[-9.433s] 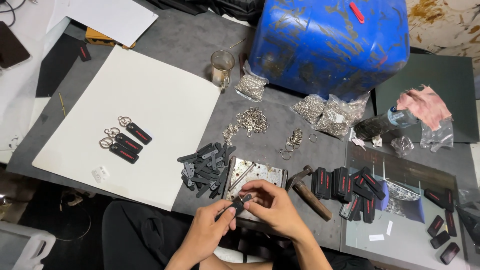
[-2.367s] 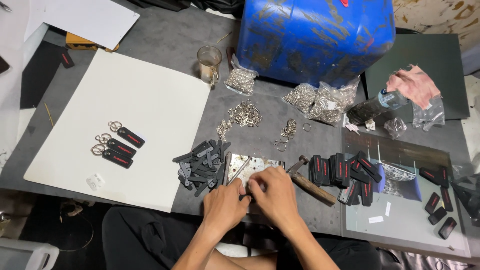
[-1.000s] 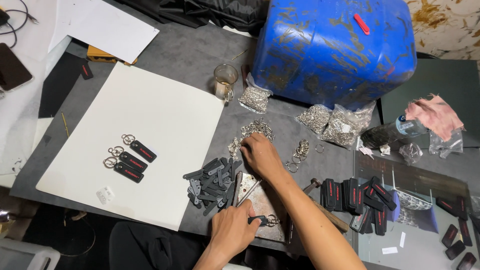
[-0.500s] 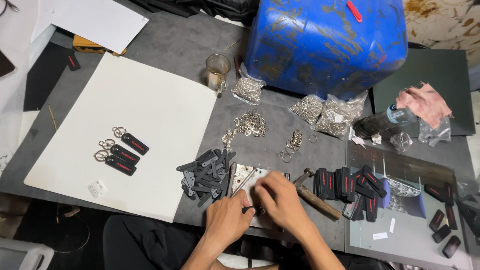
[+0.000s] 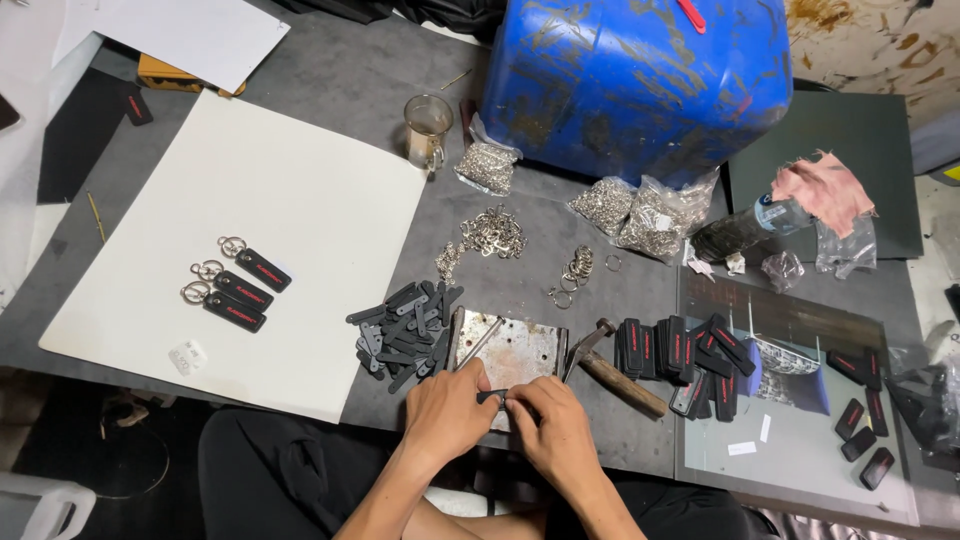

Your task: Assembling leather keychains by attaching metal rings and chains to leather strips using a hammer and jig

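Observation:
My left hand point(image 5: 450, 408) and my right hand point(image 5: 552, 424) meet at the near edge of a rusty metal plate point(image 5: 520, 350). Together they pinch a small black strap piece point(image 5: 493, 397) between their fingertips. A pile of black strap pieces point(image 5: 400, 325) lies just left of the plate. A hammer point(image 5: 612, 368) rests at the plate's right edge. Three finished black key tags with rings point(image 5: 232, 285) lie on a white sheet point(image 5: 270, 190) to the left.
Loose metal rings point(image 5: 490, 235) and bags of rings point(image 5: 640, 210) lie beyond the plate. A blue drum point(image 5: 640, 80) stands at the back, a metal cup point(image 5: 428, 125) beside it. Black tags with red print point(image 5: 685, 355) stack at right by a glass panel point(image 5: 800, 420).
One second ago my right hand reached out to the loose rings. It has come back to the plate's near edge, where both hands now hold the small piece.

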